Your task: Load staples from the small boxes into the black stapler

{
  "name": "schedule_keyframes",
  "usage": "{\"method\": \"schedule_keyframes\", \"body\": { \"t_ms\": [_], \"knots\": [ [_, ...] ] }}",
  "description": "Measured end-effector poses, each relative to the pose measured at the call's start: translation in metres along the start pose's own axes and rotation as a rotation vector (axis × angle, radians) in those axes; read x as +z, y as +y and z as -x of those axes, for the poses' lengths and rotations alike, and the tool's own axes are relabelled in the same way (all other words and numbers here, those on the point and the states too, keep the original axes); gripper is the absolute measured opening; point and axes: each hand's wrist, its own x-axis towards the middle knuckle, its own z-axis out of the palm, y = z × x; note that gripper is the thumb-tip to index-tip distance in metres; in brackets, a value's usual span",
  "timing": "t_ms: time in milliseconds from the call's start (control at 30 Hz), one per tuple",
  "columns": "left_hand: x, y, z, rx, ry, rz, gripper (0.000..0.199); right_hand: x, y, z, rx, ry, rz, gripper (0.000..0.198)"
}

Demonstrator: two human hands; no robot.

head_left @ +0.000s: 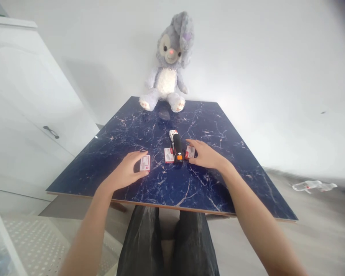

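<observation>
My left hand [128, 167] is at the left of the tabletop, its thumb and fingers at opposite edges of a small white box with red trim [145, 163]. On the other side, my right hand [204, 153] has its thumb and fingers around a small red-and-white box [190, 151]. Between the hands lies a black cylindrical object with an orange patch at its near end [176, 147]; I cannot tell its kind. Beside it on the left is another red-and-white box [169, 155]. One more small box [173, 133] shows behind it, partly covered.
A grey plush rabbit [168, 65] sits at the back of the dark blue marbled table [126, 130], against the white wall. A white cabinet [31, 103] stands left. On the floor to the right lies a clear plastic bottle [313, 186].
</observation>
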Motion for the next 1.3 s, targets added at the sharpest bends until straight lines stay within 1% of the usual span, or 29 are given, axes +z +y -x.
{"method": "schedule_keyframes", "body": {
  "t_ms": [67,133,233,300,367,433,533,633,733,800,900,1000,1067,1167,1233,1300],
  "knots": [
    [0.007,0.006,-0.001,0.004,0.071,-0.049,0.068,0.005,0.003,-0.003,-0.011,0.033,-0.013,0.078],
    [0.011,0.01,-0.001,0.003,0.119,-0.095,0.069,0.008,0.007,-0.006,0.013,0.104,-0.028,0.072],
    [0.014,0.014,0.0,0.011,0.155,-0.144,0.072,0.009,0.003,-0.008,0.035,0.314,-0.022,0.06],
    [0.015,0.016,0.001,0.032,0.166,-0.162,0.074,0.008,-0.009,-0.008,-0.012,0.459,-0.018,0.056],
    [0.016,0.018,0.002,0.057,0.182,-0.171,0.076,0.007,-0.027,-0.009,-0.115,0.527,-0.028,0.056],
    [0.016,0.019,0.003,0.074,0.217,-0.174,0.077,0.009,-0.047,-0.012,-0.241,0.495,-0.032,0.057],
    [0.016,0.019,0.002,0.089,0.267,-0.167,0.075,0.017,-0.065,-0.019,-0.383,0.363,-0.002,0.052],
    [0.017,0.017,0.001,0.097,0.262,-0.152,0.073,0.026,-0.066,-0.024,-0.442,0.279,0.033,0.047],
    [0.017,0.014,0.001,0.098,0.245,-0.121,0.072,0.031,-0.062,-0.023,-0.456,0.258,0.045,0.041],
    [0.016,0.013,0.002,0.098,0.249,-0.081,0.072,0.029,-0.061,-0.019,-0.44,0.274,0.01,0.039],
    [0.015,0.014,-0.002,0.097,0.258,0.008,0.072,0.023,-0.056,-0.014,-0.397,0.345,-0.104,0.04],
    [0.013,0.02,-0.023,0.122,0.237,0.074,0.073,0.021,-0.045,-0.014,-0.281,0.431,-0.268,0.039],
    [0.011,0.025,-0.047,0.151,0.173,0.127,0.078,0.025,-0.037,-0.016,-0.158,0.438,-0.383,0.036],
    [0.009,0.034,-0.085,0.143,0.015,0.264,0.091,0.033,-0.028,-0.02,-0.012,0.401,-0.482,0.033],
    [0.009,0.039,-0.101,0.152,-0.09,0.337,0.096,0.036,-0.026,-0.021,0.03,0.38,-0.519,0.033],
    [0.01,0.043,-0.107,0.18,-0.163,0.366,0.101,0.038,-0.026,-0.022,0.04,0.345,-0.564,0.034]
  ]
}}
